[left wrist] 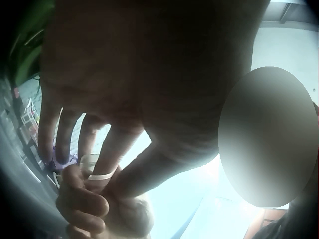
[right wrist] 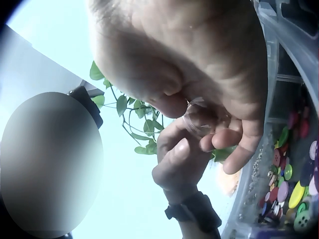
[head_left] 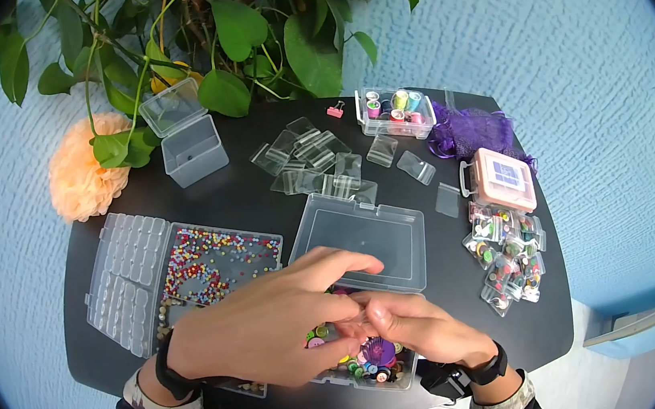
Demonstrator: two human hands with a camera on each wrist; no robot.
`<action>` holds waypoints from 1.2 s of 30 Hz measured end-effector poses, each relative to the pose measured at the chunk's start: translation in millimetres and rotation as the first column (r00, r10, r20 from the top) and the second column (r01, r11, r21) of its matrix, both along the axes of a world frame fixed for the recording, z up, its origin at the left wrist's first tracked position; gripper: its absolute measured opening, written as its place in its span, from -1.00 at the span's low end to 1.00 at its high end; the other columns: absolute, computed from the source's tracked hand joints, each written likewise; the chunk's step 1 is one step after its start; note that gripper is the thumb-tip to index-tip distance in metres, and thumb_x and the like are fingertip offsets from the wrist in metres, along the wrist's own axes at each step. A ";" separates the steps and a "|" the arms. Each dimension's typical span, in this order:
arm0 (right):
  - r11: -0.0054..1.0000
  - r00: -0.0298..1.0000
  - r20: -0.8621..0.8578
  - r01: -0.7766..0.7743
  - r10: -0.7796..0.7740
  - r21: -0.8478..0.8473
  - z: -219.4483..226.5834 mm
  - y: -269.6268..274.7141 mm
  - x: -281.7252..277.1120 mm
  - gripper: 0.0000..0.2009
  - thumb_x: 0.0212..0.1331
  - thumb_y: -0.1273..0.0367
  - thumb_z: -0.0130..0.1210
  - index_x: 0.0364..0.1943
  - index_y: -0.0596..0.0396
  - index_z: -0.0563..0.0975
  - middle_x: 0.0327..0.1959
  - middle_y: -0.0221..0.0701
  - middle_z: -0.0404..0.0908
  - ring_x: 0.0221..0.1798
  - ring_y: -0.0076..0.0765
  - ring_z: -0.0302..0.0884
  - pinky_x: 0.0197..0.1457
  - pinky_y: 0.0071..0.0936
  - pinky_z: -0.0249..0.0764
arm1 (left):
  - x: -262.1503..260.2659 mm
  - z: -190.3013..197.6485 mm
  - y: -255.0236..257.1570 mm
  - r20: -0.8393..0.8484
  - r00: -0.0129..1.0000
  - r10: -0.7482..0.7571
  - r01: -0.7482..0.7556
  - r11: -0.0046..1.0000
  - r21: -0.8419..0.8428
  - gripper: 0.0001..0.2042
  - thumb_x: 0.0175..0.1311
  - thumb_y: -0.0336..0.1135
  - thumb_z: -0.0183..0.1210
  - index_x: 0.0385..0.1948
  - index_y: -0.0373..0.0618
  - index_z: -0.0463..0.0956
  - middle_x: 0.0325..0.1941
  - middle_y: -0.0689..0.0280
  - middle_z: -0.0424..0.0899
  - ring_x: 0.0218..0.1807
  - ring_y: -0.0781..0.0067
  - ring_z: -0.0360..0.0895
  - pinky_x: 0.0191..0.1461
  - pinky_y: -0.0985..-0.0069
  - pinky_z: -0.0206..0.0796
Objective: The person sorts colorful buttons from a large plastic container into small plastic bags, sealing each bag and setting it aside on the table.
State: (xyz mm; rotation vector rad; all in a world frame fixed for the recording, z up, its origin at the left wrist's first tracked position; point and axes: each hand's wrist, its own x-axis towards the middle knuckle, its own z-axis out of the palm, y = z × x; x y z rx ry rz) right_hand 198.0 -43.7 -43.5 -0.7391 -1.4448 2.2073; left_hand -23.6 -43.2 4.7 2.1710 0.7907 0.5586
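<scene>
A small clear zip bag point(right wrist: 199, 122) is between the two hands, over the box of buttons. The right hand point(head_left: 423, 331) grips it with curled fingers and thumb. The left hand point(head_left: 265, 333) reaches in from the other side, its index finger inside the bag's mouth, whose pale edge crosses that finger in the left wrist view. The left thumb stands apart from the bag in the right wrist view. Below lie mixed coloured buttons point(right wrist: 296, 194) in a clear plastic box, its lid point(head_left: 364, 241) folded back. The hands hide part of the buttons.
Clear zip bags point(head_left: 314, 157) lie scattered mid-table; bags filled with buttons point(head_left: 511, 256) pile at the right. A bead box point(head_left: 224, 257) sits left. Behind are an open clear box point(head_left: 194, 151), thread spools point(head_left: 397, 108), purple mesh point(head_left: 477, 131), a pink case point(head_left: 502, 176) and a plant point(head_left: 243, 28).
</scene>
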 end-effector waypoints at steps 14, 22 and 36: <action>0.973 0.994 0.095 -0.076 0.057 0.219 15.8 -3.2 3.1 -0.57 0.56 0.11 -0.25 0.19 0.16 0.42 -0.07 -0.33 0.54 0.01 -0.50 0.45 0.09 -0.47 0.40 | -0.3 5.1 6.7 -0.116 0.986 -0.121 0.117 0.992 -0.041 -0.84 0.25 -0.31 0.30 -0.23 -0.15 0.66 0.43 0.12 0.32 0.31 0.12 0.40 0.27 0.29 0.32; 0.980 0.992 -0.073 0.117 -0.107 0.159 9.0 16.5 17.2 -0.51 0.55 0.08 -0.23 0.18 0.23 0.46 -0.19 -0.47 0.46 -0.21 -0.52 0.37 0.00 -0.55 0.38 | -24.9 -8.2 149.7 -0.140 0.939 0.315 -0.302 0.947 0.108 -0.81 0.19 -0.43 0.30 -0.21 -0.30 0.70 -0.20 0.15 0.77 -0.24 0.42 0.69 -0.06 0.50 0.51; 0.986 0.983 -0.129 0.141 -0.129 0.088 4.9 23.3 16.8 -0.52 0.54 0.11 -0.20 0.17 0.27 0.45 -0.22 -0.47 0.48 -0.21 -0.53 0.41 -0.01 -0.56 0.40 | 9.4 -59.9 231.1 -0.600 0.672 0.435 -0.349 0.900 0.261 -0.50 -0.21 -0.37 0.52 -0.14 -0.36 0.60 -0.21 0.12 0.74 -0.15 0.26 0.70 -0.12 0.41 0.50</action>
